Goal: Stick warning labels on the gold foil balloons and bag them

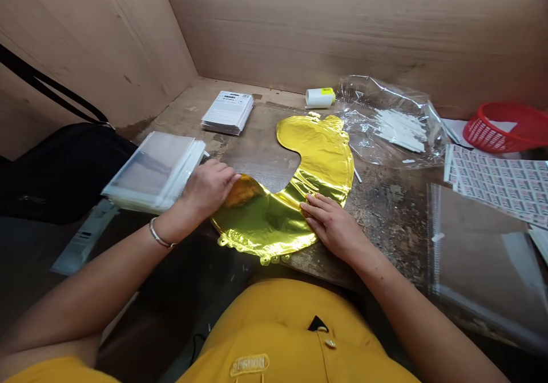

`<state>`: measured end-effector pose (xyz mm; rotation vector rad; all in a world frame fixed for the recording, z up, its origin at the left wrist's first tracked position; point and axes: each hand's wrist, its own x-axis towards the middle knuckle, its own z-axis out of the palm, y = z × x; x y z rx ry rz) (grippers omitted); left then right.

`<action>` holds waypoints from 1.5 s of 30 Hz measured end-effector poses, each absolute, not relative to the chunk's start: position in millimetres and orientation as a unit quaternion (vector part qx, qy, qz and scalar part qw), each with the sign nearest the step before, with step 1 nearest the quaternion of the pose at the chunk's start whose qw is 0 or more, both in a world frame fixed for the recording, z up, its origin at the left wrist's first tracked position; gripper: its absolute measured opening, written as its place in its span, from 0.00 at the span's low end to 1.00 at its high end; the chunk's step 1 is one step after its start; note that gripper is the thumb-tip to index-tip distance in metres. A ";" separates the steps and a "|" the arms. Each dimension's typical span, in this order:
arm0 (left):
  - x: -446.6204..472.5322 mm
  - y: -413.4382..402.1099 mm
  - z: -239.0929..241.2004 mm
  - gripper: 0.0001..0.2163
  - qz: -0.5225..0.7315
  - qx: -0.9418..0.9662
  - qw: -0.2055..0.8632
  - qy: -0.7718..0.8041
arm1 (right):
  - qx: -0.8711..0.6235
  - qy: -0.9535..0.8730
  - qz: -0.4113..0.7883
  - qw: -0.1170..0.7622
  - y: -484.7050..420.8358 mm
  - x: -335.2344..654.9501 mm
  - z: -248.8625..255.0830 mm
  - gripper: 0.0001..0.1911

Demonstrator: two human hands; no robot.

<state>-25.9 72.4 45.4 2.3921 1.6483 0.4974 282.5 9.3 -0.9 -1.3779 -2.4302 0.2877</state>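
Observation:
A flat gold foil balloon (317, 172), curved like a thick hook with small tabs on its rim, lies on the wooden table and reaches over its front edge. At the balloon's left end, my left hand (210, 184) is closed on the foil, fingers pinching its upper edge. My right hand (329, 218) rests on the lower right part of the balloon with its fingers stretched out over the foil. Close to my left hand is a stack of clear plastic sleeves (156, 163).
Behind the balloon stand a stack of printed cards (228, 111) and a white roll with a yellow label (319, 97). A clear bag with white sticks (400, 129), a red basket (488, 134), sticker sheets (500, 180) and clear plastic sheets (475, 240) are at right. A black bag (64, 166) hangs left.

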 end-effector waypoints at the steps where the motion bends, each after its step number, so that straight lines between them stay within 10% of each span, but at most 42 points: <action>1: -23.3 68.9 54.6 0.16 0.178 0.822 0.076 0.535 | -0.483 -0.854 0.103 0.165 10.1 282.3 -1.2 0.17; 14: 45.3 47.6 73.9 0.11 0.413 0.289 0.690 0.519 | -0.477 -0.816 0.103 0.310 -39.6 265.7 48.2 0.45; 17: 47.4 43.0 75.0 0.11 0.429 0.247 0.690 0.528 | -0.472 -0.808 0.119 0.333 -44.7 244.6 41.9 0.44; 22: 30.8 42.9 73.2 0.14 0.407 0.249 0.691 0.543 | -0.450 -0.787 0.125 0.404 -32.4 224.7 40.6 0.11; 27: -3.2 30.2 57.4 0.30 0.413 0.553 0.553 0.467 | -0.470 -0.780 0.092 0.402 -22.1 230.0 67.3 0.12; 33: -21.1 11.9 19.5 0.14 0.083 0.907 0.214 0.353 | -0.410 -0.822 0.104 0.381 -34.1 233.0 67.1 0.06; 45: 70.8 96.1 50.8 0.15 0.228 0.921 0.187 0.254 | -0.385 -0.891 0.111 0.215 -81.7 274.9 99.4 0.11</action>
